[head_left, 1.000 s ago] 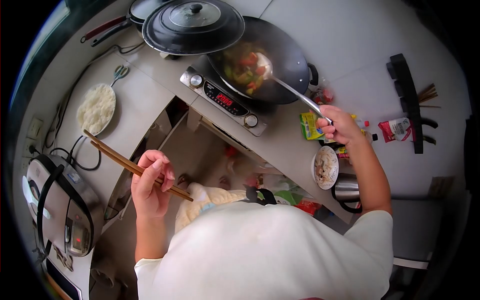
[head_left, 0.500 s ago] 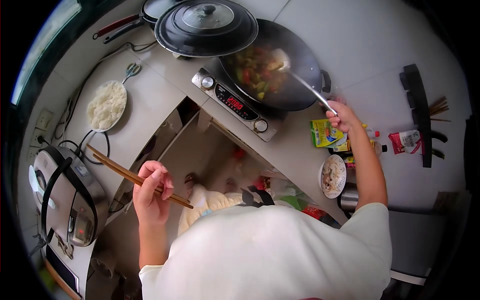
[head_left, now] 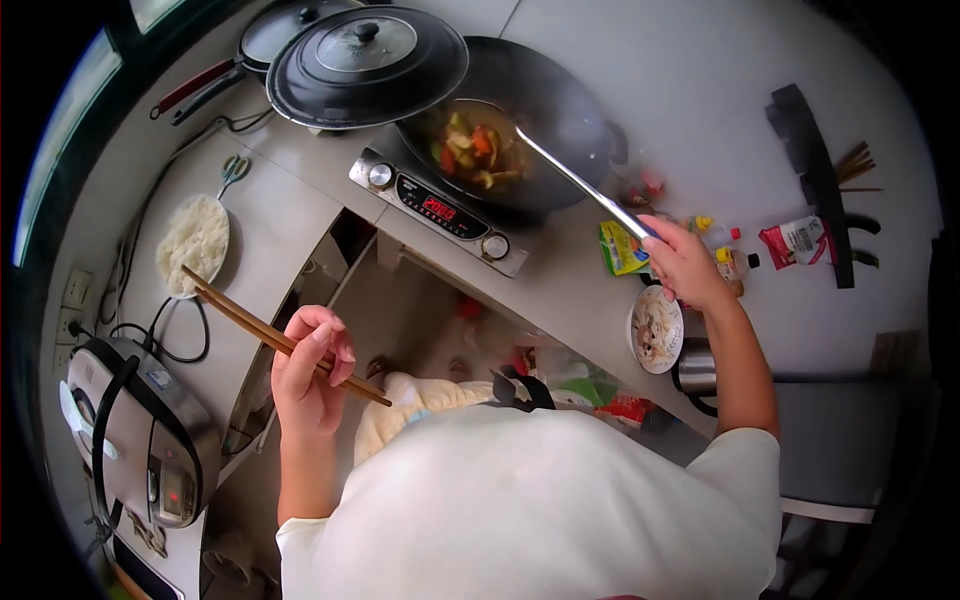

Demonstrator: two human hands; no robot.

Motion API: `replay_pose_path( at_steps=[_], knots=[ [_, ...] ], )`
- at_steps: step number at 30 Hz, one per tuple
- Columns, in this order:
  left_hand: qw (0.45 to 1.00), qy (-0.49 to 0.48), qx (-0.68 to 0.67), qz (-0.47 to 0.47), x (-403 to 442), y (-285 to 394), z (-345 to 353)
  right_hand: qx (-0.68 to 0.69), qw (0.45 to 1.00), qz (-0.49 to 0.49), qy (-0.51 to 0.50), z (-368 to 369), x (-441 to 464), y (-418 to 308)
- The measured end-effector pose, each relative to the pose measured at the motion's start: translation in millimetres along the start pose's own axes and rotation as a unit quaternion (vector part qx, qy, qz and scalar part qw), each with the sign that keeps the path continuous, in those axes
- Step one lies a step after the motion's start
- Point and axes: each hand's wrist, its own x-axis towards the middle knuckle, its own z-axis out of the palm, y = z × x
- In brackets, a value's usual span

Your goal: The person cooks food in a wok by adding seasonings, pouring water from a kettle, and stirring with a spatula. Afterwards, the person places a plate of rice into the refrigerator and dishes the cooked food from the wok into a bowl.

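My right hand (head_left: 682,262) grips the handle of a long metal ladle (head_left: 575,180). The ladle's head is down in the black wok (head_left: 570,110), among red and green food pieces (head_left: 480,150), and is partly hidden by them. The wok sits on an induction cooker (head_left: 435,205) with a lit red display. My left hand (head_left: 312,370) holds a pair of wooden chopsticks (head_left: 245,318) away from the wok, their thin ends pointing up left near a plate of white rice (head_left: 192,243). A black lid with a glass centre (head_left: 367,65) overlaps the wok's left side.
A rice cooker (head_left: 150,430) stands at the left, with scissors (head_left: 234,172) beyond the rice. On the right are a patterned bowl (head_left: 656,330), a metal pot (head_left: 695,367), a yellow packet (head_left: 622,248), small bottles (head_left: 735,262), a red packet (head_left: 797,243) and a black rack (head_left: 815,170).
The ladle's head has moved left and lower into the food, and its handle now slants across the wok. The food has gathered more to the left. My left hand still holds the chopsticks.
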Motion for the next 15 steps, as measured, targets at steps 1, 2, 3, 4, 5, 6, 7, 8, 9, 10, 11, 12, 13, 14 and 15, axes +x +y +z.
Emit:
replay_pose_path(
  at_steps=[1, 2, 3, 4, 5, 6, 7, 8, 9, 10, 11, 12, 13, 14, 15],
  knots=[
    [1.0, -0.002, 0.001, -0.002, 1.6, -0.9, 1.8, 0.007, 1.0, -0.003, 0.016, 0.8, -9.8, -4.4],
    [1.0, -0.008, 0.002, -0.007, 3.3, -1.5, 2.6, 0.001, 1.0, -0.009, 0.02, 2.9, -18.7, -6.4],
    [1.0, -0.012, 0.002, -0.011, 4.9, -1.7, 3.0, -0.005, 1.0, -0.016, 0.023, 5.4, -26.3, -7.7],
    [1.0, -0.016, 0.004, -0.015, 5.8, -1.8, 3.3, -0.01, 0.999, -0.023, 0.026, 7.1, -30.0, -7.2],
    [1.0, -0.017, 0.005, -0.018, 6.1, -2.3, 3.5, -0.008, 1.0, -0.007, 0.001, 4.8, -30.1, -2.6],
    [1.0, -0.017, 0.005, -0.021, 6.5, -2.9, 3.8, -0.061, 0.995, -0.074, 0.028, 7.0, -22.5, 13.9],
    [1.0, -0.017, 0.007, -0.022, 6.8, -3.6, 4.4, -0.114, 0.982, -0.142, 0.055, 12.7, -8.5, 38.9],
    [1.0, -0.015, 0.008, -0.026, 6.7, -4.6, 5.1, -0.166, 0.96, -0.209, 0.081, 15.4, 1.4, 51.9],
    [0.999, -0.013, 0.01, -0.03, 5.8, -5.6, 5.7, -0.177, 0.97, -0.139, 0.087, 19.0, 8.0, 48.7],
    [0.999, -0.01, 0.013, -0.032, 4.0, -5.8, 6.4, -0.216, 0.96, -0.137, 0.115, 23.2, 19.4, 50.8],
    [0.999, -0.006, 0.016, -0.034, 2.1, -5.4, 7.7, -0.254, 0.947, -0.136, 0.144, 28.0, 35.4, 56.9],
    [0.999, -0.004, 0.018, -0.032, -0.3, -4.4, 9.6, -0.291, 0.931, -0.134, 0.172, 30.2, 47.5, 59.5],
    [0.999, -0.001, 0.022, -0.03, -2.9, -2.9, 11.6, -0.285, 0.931, -0.133, 0.188, 29.5, 54.9, 58.1],
    [0.999, 0.001, 0.025, -0.028, -5.2, -0.8, 13.0, -0.278, 0.929, -0.133, 0.203, 28.0, 61.5, 57.2],
    [0.999, 0.001, 0.026, -0.021, -7.6, 0.1, 12.8, -0.272, 0.928, -0.132, 0.219, 26.1, 65.7, 57.2]
  ],
)
